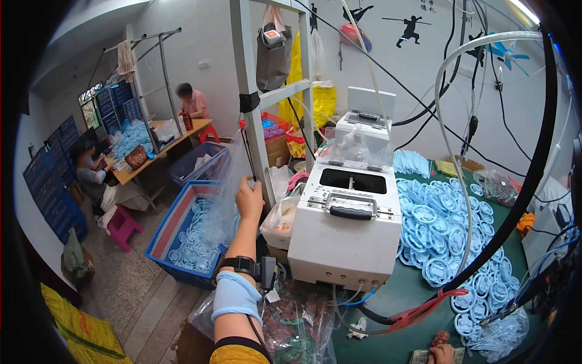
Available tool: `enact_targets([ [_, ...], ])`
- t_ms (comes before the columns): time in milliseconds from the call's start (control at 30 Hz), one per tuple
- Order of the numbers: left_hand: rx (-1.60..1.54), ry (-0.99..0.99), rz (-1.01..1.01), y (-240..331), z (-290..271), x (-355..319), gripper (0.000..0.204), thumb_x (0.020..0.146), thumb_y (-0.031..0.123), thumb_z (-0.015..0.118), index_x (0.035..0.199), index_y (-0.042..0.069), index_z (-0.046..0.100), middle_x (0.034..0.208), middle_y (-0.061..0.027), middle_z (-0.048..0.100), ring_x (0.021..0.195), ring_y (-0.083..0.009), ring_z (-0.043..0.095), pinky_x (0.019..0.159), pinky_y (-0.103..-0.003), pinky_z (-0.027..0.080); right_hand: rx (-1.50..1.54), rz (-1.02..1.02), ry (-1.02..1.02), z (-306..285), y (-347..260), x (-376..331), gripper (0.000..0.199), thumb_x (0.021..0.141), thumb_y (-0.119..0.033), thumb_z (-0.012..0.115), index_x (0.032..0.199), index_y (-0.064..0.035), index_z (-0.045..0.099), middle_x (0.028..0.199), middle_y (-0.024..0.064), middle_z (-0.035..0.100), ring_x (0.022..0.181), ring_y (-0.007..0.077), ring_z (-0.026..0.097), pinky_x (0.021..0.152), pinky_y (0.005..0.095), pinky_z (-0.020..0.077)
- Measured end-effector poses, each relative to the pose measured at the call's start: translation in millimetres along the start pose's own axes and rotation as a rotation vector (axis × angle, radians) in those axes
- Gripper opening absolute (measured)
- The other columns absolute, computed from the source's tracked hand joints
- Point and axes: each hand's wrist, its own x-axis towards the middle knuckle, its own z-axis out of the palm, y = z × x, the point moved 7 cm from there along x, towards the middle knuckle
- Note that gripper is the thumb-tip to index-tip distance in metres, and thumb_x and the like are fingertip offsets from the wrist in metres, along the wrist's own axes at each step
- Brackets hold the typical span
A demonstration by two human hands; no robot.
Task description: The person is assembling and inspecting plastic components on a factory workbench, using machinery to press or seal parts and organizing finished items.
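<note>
My left hand (249, 199) is raised beside the white metal post, its fingers closed at the lower end of a black cord (248, 147) that hangs from the post. A clear plastic bag (225, 182) hangs just left of this hand, over a blue crate (162, 258) of light-blue ring-shaped plastic parts (197, 242). At the bottom edge, only part of my right hand (442, 353) shows. It is closed at a small reddish-brown object (441, 337), whose kind I cannot make out, above a greenish flat pad (419, 357).
A white machine (345, 242) with a black handle stands between my hands. Light-blue ring parts (439, 227) are heaped on the green table (379, 343). A hose (506, 242) arcs across the right. Two people (197, 104) sit at a far table; a pink stool (124, 227) stands nearby.
</note>
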Motion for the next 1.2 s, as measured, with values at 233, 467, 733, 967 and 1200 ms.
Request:
enact_targets([
  [233,0.025,0.175,0.299,68.1,-18.8,42.4,0.030,0.089,0.030,0.060,0.088,0.001,0.065,0.075,-0.0223,0.066,0.076,-0.0426,0.064,0.068,-0.050,0.048,-0.002,-0.003,-0.012,-3.9,-4.9,2.6,0.022,0.087,-0.007,0.058,0.109,-0.0030,0.060,0.109,0.0200,0.057,0.103,0.0395,0.053,0.091,0.0459,0.0412],
  [467,0.246,0.282,0.324,103.9,-36.0,42.3,0.030,0.089,0.031,0.059,0.081,0.003,0.065,0.077,-0.0210,0.066,0.077,-0.0432,0.062,0.069,-0.051,0.047,-0.008,0.018,-0.004,-5.7,-5.8,3.2,0.022,0.087,-0.007,0.059,0.109,-0.0036,0.060,0.108,0.0195,0.057,0.102,0.0387,0.053,0.091,0.0451,0.0415],
  [733,-0.180,0.137,0.240,118.3,-44.3,64.7,0.037,0.094,0.029,0.055,0.075,-0.001,0.065,0.059,-0.0131,0.064,0.061,-0.0288,0.066,0.062,-0.040,0.048,-0.008,0.014,-0.017,-4.0,-4.1,3.2,0.023,0.087,-0.008,0.059,0.110,-0.0042,0.060,0.109,0.0182,0.058,0.103,0.0380,0.053,0.091,0.0447,0.0411],
  [967,0.199,0.120,0.138,148.7,-51.7,97.4,0.053,0.090,0.049,0.056,0.088,-0.002,0.071,0.090,-0.0238,0.069,0.091,-0.0403,0.066,0.082,-0.047,0.050,-0.003,0.020,-0.010,-5.6,-2.8,2.1,0.023,0.087,-0.009,0.058,0.110,-0.0045,0.060,0.109,0.0173,0.058,0.104,0.0370,0.053,0.092,0.0447,0.0407],
  [1200,0.376,0.125,0.124,174.8,-63.4,100.3,0.046,0.084,0.041,0.063,0.098,-0.001,0.070,0.105,-0.0266,0.067,0.103,-0.0412,0.064,0.090,-0.048,0.049,0.018,0.030,-0.008,-4.0,0.8,0.2,0.024,0.087,-0.009,0.060,0.110,-0.0049,0.060,0.111,0.0175,0.057,0.106,0.0364,0.053,0.093,0.0448,0.0407],
])
